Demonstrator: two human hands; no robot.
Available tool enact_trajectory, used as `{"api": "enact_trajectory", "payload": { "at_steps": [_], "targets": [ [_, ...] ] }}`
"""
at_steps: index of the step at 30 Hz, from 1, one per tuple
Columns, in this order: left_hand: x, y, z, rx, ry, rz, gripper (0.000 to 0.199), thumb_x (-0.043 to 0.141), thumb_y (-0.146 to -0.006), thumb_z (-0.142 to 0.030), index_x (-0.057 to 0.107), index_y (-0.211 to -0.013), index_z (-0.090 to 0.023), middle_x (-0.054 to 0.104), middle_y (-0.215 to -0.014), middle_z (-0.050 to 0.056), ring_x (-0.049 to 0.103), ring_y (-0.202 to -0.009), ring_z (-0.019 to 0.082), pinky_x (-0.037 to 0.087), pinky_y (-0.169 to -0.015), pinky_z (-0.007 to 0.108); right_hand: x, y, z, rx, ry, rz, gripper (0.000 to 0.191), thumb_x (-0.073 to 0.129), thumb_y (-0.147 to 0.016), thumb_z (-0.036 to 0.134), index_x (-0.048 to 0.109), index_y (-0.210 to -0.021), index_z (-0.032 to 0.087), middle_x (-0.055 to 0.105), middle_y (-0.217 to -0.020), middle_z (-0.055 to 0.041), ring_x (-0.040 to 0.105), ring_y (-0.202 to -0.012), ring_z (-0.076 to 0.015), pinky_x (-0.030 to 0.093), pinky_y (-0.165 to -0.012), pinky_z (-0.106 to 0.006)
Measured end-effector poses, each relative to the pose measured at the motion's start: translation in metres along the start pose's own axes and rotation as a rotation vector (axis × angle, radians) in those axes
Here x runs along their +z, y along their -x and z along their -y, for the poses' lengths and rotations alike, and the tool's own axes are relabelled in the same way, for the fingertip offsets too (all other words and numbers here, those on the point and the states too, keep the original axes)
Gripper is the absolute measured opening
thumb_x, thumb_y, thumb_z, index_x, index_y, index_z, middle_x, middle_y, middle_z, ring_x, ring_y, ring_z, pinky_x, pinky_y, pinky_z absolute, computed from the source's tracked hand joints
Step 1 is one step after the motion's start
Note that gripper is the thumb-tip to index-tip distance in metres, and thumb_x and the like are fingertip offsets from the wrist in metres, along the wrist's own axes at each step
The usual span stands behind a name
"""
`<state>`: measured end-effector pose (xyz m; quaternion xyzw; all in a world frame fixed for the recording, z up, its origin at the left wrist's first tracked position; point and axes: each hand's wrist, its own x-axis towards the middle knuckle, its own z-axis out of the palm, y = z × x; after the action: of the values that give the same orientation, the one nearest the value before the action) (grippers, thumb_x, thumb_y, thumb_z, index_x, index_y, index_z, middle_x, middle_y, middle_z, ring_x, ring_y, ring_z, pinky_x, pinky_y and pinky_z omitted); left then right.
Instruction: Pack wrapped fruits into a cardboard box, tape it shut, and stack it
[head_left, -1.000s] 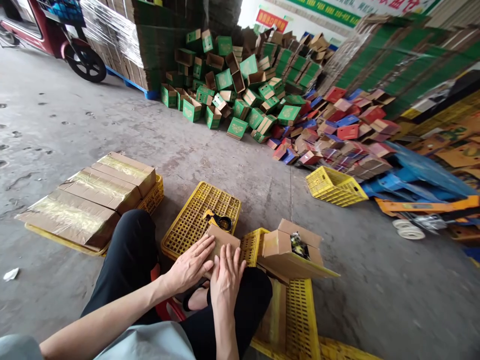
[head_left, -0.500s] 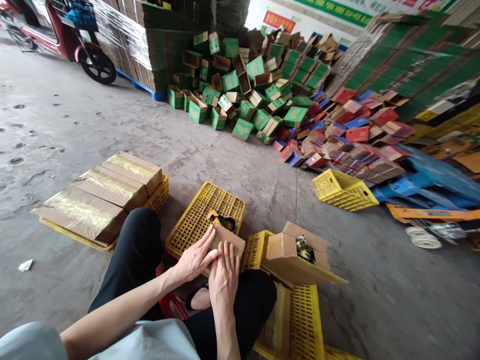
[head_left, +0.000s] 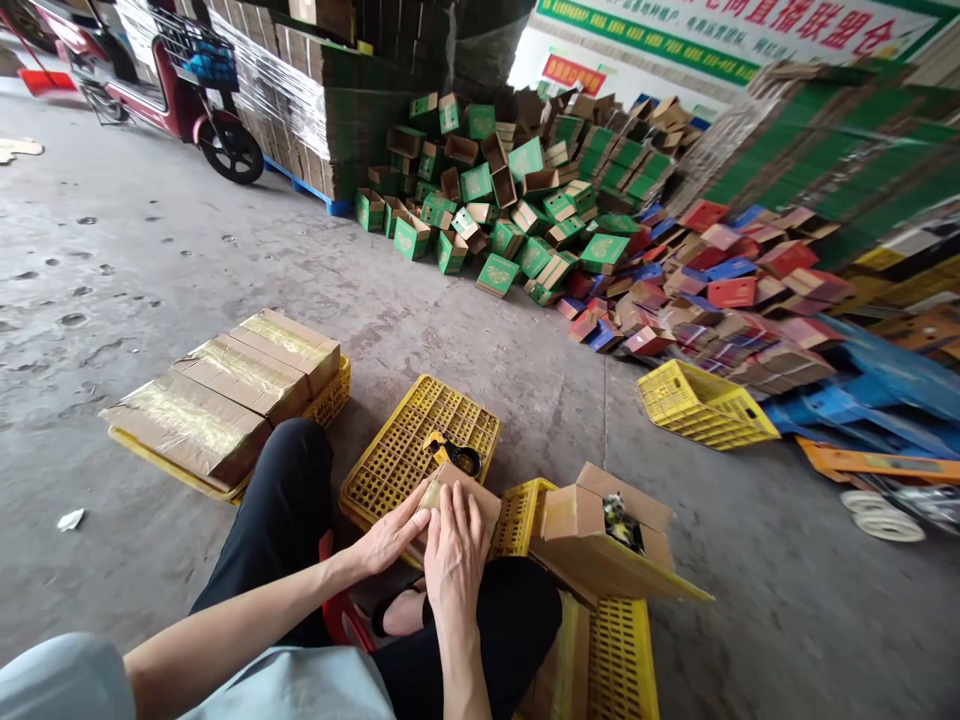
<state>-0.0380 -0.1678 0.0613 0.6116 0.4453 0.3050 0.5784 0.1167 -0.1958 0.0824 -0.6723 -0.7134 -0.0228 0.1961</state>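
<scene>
A small cardboard box [head_left: 484,497] rests over the near right part of an upturned yellow crate [head_left: 397,440]. My left hand [head_left: 394,535] lies against the box's left side, its fingers stretched out. Flat on top of the box is my right hand [head_left: 456,540], fingers extended. Just beyond the box, a tape dispenser [head_left: 454,453] with a yellow handle sits on the crate. To the right, an open carton [head_left: 577,515] with dark and yellowish items inside leans on another yellow crate [head_left: 517,515].
Three taped cartons [head_left: 225,385] lie on a crate at left. A yellow basket [head_left: 705,405] stands at right, before a blue pallet jack [head_left: 885,385]. Green boxes [head_left: 499,272] and red and blue boxes [head_left: 731,290] are heaped behind. A scooter [head_left: 187,110] is at upper left.
My right hand has shifted slightly on the box top and my left hand has slid back a little toward its left edge. The whole view has moved, with the surroundings appearing lower and farther right.
</scene>
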Motion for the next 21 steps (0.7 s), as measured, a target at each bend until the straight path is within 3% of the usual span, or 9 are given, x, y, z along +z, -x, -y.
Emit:
{"api": "enact_trajectory", "payload": {
  "at_steps": [6, 13, 17, 21],
  "targets": [
    [0.002, 0.0, -0.009, 0.014, 0.1, 0.027, 0.082, 0.037, -0.101, -0.072, 0.023, -0.168, -0.025, 0.024, -0.171, 0.003, 0.025, -0.158, 0.027, 0.017, -0.132, 0.044, 0.015, -0.009, -0.011, 0.026, 0.003, 0.048, 0.057, 0.026, -0.11, 0.043, 0.053, -0.153, 0.017, 0.05, -0.159, -0.0158, 0.04, -0.151, -0.0377, 0.039, -0.117, -0.059],
    [0.004, 0.0, -0.009, 0.091, 0.153, 0.03, 0.081, 0.038, -0.101, -0.072, 0.02, -0.168, -0.028, 0.019, -0.173, 0.002, 0.021, -0.16, 0.029, 0.016, -0.132, 0.047, 0.001, -0.031, -0.004, -0.08, -0.099, 0.094, 0.055, 0.034, -0.109, 0.051, 0.05, -0.156, 0.026, 0.029, -0.172, -0.0111, 0.024, -0.159, -0.0372, 0.037, -0.121, -0.059],
    [0.006, -0.002, -0.001, 0.108, 0.113, 0.038, 0.08, 0.039, -0.103, -0.068, 0.02, -0.168, -0.026, 0.016, -0.174, 0.004, 0.021, -0.16, 0.029, 0.017, -0.132, 0.047, -0.003, -0.035, -0.011, -0.133, -0.139, 0.087, 0.049, 0.036, -0.109, 0.047, 0.062, -0.146, 0.027, 0.034, -0.17, -0.0074, 0.025, -0.159, -0.0351, 0.04, -0.122, -0.055],
    [0.01, -0.002, 0.0, 0.158, 0.087, 0.056, 0.076, 0.037, -0.105, -0.064, 0.019, -0.168, -0.026, 0.015, -0.174, 0.003, 0.018, -0.161, 0.027, 0.016, -0.132, 0.045, -0.002, -0.022, -0.023, -0.2, -0.132, 0.058, 0.053, 0.033, -0.11, 0.044, 0.054, -0.153, 0.02, 0.044, -0.165, -0.0099, 0.025, -0.159, -0.0322, 0.038, -0.124, -0.053]
  ]
}}
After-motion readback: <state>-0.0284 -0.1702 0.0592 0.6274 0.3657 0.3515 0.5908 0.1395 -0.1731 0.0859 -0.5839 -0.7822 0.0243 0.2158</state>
